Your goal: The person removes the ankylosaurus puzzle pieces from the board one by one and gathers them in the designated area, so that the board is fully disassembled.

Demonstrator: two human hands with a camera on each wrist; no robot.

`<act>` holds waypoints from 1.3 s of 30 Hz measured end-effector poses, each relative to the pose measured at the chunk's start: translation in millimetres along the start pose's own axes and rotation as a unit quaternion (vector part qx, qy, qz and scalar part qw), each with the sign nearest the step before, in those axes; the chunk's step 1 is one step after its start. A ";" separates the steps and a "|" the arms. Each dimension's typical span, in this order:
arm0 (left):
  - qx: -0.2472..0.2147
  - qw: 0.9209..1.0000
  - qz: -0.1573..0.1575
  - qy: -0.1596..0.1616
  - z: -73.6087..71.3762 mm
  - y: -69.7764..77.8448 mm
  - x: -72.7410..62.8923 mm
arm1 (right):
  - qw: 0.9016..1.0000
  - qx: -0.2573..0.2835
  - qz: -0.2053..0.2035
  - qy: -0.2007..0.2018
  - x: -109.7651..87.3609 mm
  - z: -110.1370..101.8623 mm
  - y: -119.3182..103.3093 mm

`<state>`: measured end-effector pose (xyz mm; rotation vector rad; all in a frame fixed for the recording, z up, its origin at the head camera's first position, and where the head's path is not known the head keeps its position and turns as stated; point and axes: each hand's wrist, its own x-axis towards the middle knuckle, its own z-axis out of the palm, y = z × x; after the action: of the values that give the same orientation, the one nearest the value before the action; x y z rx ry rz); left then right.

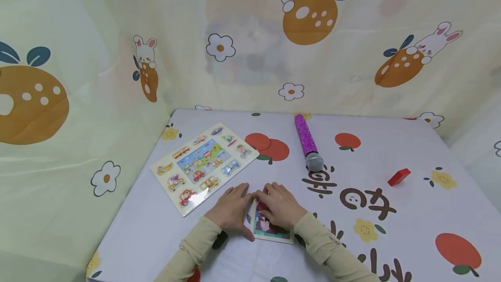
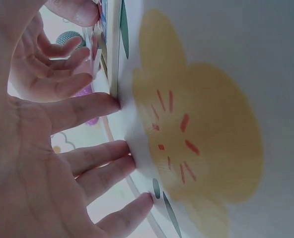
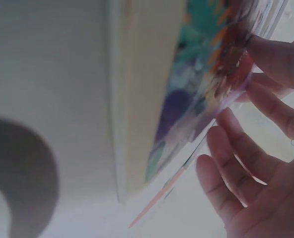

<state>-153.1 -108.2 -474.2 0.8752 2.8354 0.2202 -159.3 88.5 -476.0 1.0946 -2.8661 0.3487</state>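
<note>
Puzzle between two hands, a piece pinched on the right

The puzzle (image 1: 270,231) lies flat, well in from the table's (image 1: 117,247) left edge and well short of its far edge. The right hand (image 1: 278,206) bends over the puzzle's far part, its thumb and fingers grasping a thin piece (image 2: 96,52) that tilts above the frame. The left hand (image 1: 231,209) grasps nothing: its fingers are straight and spread, tips down on the table, with thumb and index finger along the puzzle's left side. Pale sleeves (image 1: 195,243) cover both forearms. Beyond the left hand, a vehicle board (image 1: 166,182) lies aslant near the table's left edge. A purple microphone (image 1: 306,140) runs inward from the far edge, grey head nearest the hands. A red block (image 1: 399,177) sits toward the right edge.
</note>
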 end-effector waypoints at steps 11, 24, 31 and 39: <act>0.001 1.000 0.003 0.000 1.0 -1.2 -1.4 | 1.000 0.014 0.004 0.013 1.3 -0.6 0.1; -0.008 1.000 0.008 0.007 1.8 -0.4 -2.8 | 0.998 0.059 0.023 -0.021 4.2 -9.1 5.8; -0.001 1.000 0.009 0.010 2.2 -0.8 -3.2 | 0.997 0.074 0.020 -0.015 5.1 -8.1 7.2; -0.002 1.000 0.007 0.009 3.2 -1.0 -2.5 | 0.997 0.072 0.016 -0.011 5.3 -7.7 7.5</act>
<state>-151.0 -110.1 -477.2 0.8982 2.8461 0.2361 -168.4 92.3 -469.2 1.0800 -2.9206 0.5550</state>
